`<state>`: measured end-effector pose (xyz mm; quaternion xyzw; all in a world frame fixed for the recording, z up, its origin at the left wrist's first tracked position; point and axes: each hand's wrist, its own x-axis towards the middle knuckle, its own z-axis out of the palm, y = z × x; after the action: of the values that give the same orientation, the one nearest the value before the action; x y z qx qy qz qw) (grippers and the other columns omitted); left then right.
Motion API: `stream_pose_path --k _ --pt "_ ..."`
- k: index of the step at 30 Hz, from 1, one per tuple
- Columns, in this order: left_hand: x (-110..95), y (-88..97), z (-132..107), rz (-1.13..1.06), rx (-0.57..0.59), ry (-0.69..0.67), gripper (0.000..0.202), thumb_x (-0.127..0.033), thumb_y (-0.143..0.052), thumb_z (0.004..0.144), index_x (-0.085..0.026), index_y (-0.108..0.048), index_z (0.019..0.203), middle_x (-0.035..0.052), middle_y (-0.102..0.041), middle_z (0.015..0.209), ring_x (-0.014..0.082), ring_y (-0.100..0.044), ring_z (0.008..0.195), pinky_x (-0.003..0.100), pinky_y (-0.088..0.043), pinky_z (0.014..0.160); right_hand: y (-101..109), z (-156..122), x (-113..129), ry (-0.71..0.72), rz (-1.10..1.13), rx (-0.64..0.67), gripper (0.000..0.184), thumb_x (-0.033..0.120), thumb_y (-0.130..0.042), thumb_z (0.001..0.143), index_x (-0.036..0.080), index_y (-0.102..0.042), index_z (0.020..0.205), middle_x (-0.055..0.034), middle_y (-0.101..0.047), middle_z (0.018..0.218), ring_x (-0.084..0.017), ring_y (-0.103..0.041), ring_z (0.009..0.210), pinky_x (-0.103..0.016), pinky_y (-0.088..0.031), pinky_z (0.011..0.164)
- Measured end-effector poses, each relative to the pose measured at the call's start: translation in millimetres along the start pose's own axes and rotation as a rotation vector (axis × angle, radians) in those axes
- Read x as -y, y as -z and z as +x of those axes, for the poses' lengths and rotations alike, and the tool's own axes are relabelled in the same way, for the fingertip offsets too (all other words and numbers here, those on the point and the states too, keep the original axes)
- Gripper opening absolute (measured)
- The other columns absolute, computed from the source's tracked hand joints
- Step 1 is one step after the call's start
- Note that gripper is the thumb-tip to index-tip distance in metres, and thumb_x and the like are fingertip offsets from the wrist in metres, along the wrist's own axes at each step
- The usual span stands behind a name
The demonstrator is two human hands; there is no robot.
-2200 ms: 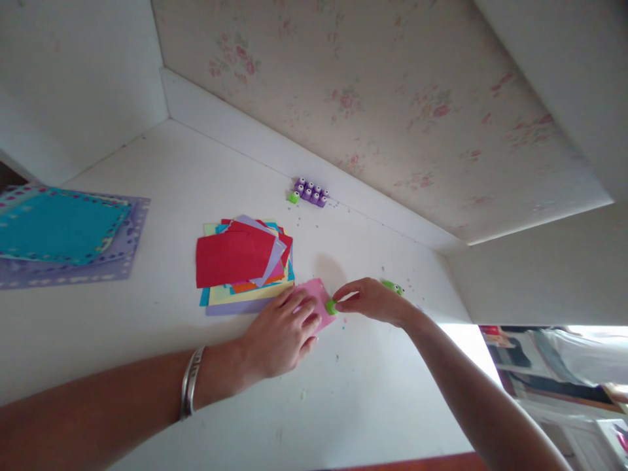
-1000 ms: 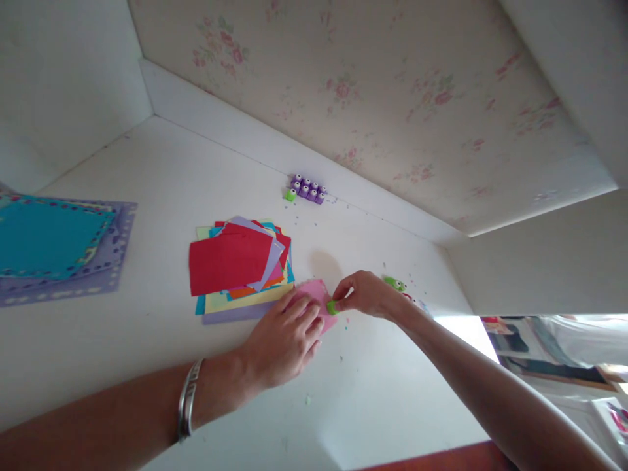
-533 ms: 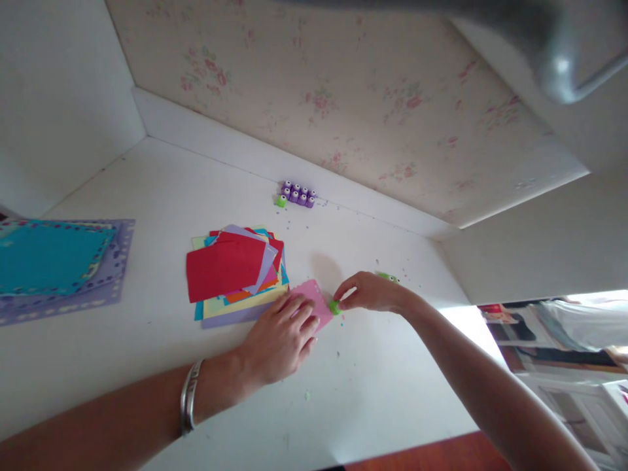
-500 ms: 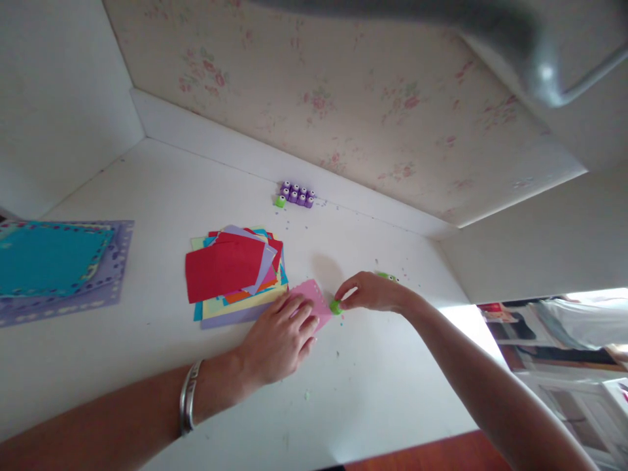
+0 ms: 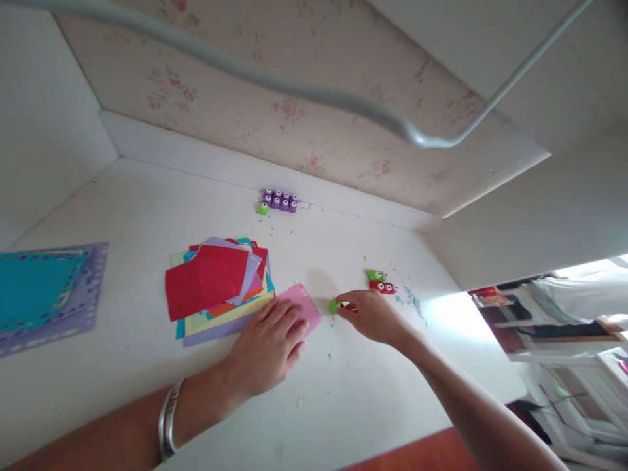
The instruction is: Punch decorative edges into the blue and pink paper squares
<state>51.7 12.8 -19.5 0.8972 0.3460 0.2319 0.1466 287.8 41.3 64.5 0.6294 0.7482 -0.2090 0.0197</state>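
My left hand [image 5: 267, 353] lies flat with its fingers stretched over a pink piece of paper [image 5: 309, 311], pressing it to the white table. Small notches or holes run along the paper's far edge. Between the thumb and fingers of my right hand [image 5: 370, 315] is a small green paper punch [image 5: 333, 307], held just right of the pink paper with a narrow gap between them. Touching the left fingertips' side is a loose pile of coloured paper [image 5: 209, 281], with red sheets on top.
Purple punches [image 5: 280, 201] stand in rows by the back wall, beside one green punch [image 5: 263, 209]. Red punches [image 5: 383, 287] and green punches [image 5: 377, 275] sit beyond my right hand. Punched blue sheets [image 5: 36, 288] lie far left. Paper bits [image 5: 415, 302] are scattered right. A grey bar [image 5: 294, 88] crosses overhead.
The green punch has come away from the pink paper's edge, where it was before, and stays in my right hand. The view has shifted, bringing the red punches into sight.
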Motion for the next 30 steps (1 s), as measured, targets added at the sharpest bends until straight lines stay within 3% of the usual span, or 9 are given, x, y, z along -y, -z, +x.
stream_pose_path --k 4,7,11,15,23,30 --pt "0.9 1.1 1.4 0.007 0.015 -0.015 0.031 -0.032 -0.048 0.094 -0.022 -0.059 0.121 0.0082 -0.058 0.129 0.0256 -0.046 0.127 0.048 -0.028 0.111 16.3 -8.4 -27.0 -0.140 0.136 -0.026 0.026 0.033 -0.057 0.084 0.027 -0.076 0.099 -0.0002 -0.075 0.074 -0.016 -0.066 0.061 -0.026 -0.046 0.055" --pt "0.5 2.6 2.5 0.013 0.016 -0.017 0.031 -0.033 -0.047 0.095 -0.023 -0.060 0.121 0.0077 -0.058 0.129 0.0257 -0.046 0.127 0.048 -0.030 0.111 38.1 -11.8 -68.8 -0.256 0.199 -0.212 0.032 0.038 -0.059 0.082 0.024 -0.075 0.106 -0.0017 -0.076 0.079 -0.018 -0.067 0.065 -0.027 -0.047 0.056" --pt "-1.4 4.4 3.8 0.017 0.012 -0.011 0.031 -0.032 -0.048 0.094 -0.024 -0.060 0.121 0.0074 -0.058 0.129 0.0258 -0.047 0.125 0.048 -0.032 0.110 58.2 -7.6 -131.3 -0.368 -0.045 -0.369 0.034 0.038 -0.056 0.082 0.023 -0.076 0.105 -0.0040 -0.076 0.076 -0.020 -0.068 0.066 -0.029 -0.047 0.060" --pt "-2.3 4.6 4.4 0.029 0.025 -0.007 0.030 -0.033 -0.048 0.094 -0.024 -0.060 0.120 0.0067 -0.060 0.127 0.0256 -0.047 0.124 0.048 -0.032 0.109 56.3 6.1 -169.8 -0.338 -0.296 -0.289 0.032 0.030 -0.052 0.084 0.024 -0.077 0.103 -0.0046 -0.077 0.087 -0.023 -0.071 0.080 -0.030 -0.049 0.073" --pt "-2.0 5.7 5.9 0.047 0.003 -0.018 0.030 -0.035 -0.049 0.094 -0.024 -0.061 0.119 0.0060 -0.060 0.127 0.0251 -0.049 0.123 0.047 -0.032 0.109 39.5 24.8 -182.9 -0.274 -0.474 -0.140 0.034 0.022 -0.047 0.085 0.029 -0.076 0.103 -0.0033 -0.076 0.101 -0.024 -0.071 0.093 -0.032 -0.049 0.079" --pt "-2.2 7.8 6.6 0.034 0.026 -0.013 0.030 -0.034 -0.048 0.094 -0.024 -0.061 0.119 0.0056 -0.060 0.126 0.0245 -0.048 0.123 0.046 -0.031 0.110 43.4 26.4 -177.8 -0.269 -0.479 -0.136 0.043 0.017 -0.040 0.087 0.028 -0.072 0.112 -0.0015 -0.072 0.112 -0.020 -0.068 0.101 -0.030 -0.049 0.087"
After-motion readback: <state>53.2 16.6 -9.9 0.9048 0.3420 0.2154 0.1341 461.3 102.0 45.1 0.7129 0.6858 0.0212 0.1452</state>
